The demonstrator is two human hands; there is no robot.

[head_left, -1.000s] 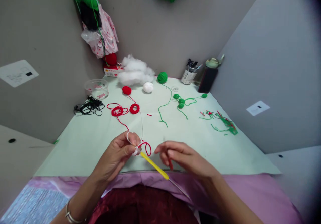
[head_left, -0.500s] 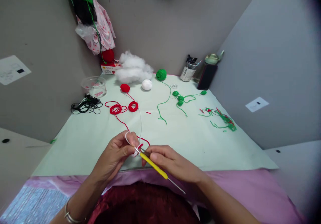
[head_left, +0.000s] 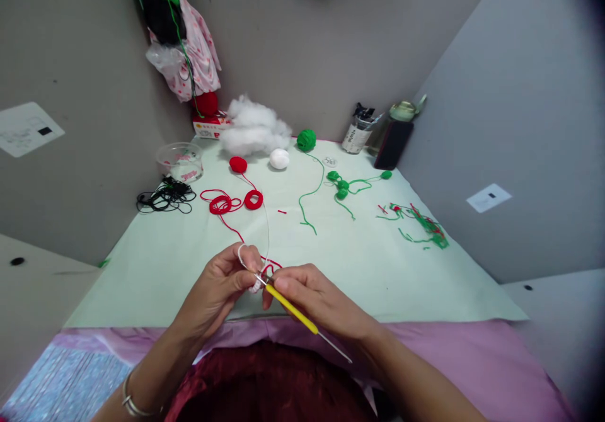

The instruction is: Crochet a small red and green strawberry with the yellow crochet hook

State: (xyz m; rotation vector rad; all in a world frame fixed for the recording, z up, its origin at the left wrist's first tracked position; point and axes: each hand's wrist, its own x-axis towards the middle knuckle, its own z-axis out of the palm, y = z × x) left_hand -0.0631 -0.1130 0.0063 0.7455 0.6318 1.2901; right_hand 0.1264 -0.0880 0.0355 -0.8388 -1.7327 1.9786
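Note:
My left hand (head_left: 231,280) is closed in a pinch on a small white crochet piece (head_left: 256,285), with white yarn (head_left: 240,255) looped over a finger. A crochet hook with a yellow handle (head_left: 293,309) slants from that piece across the front of my right hand (head_left: 309,293). Its thin metal end points down to the right. The right thumb and fingers pinch a small grey metal tool (head_left: 269,279) at the work; its kind is mostly hidden. A bit of red yarn (head_left: 269,269) curls right by the fingertips.
Beyond my hands lie red yarn rings (head_left: 254,199), a red ball (head_left: 238,165), a white ball (head_left: 279,159) and white stuffing (head_left: 255,129). Green pieces (head_left: 343,186) and yarn scraps (head_left: 428,225) are to the right. Black yarn (head_left: 166,196) sits left near a clear tub (head_left: 180,161).
My right hand has shifted slightly up and left, closer to the white piece. The red yarn end there has changed its curl. The hook keeps its slant; the view has shifted a little.

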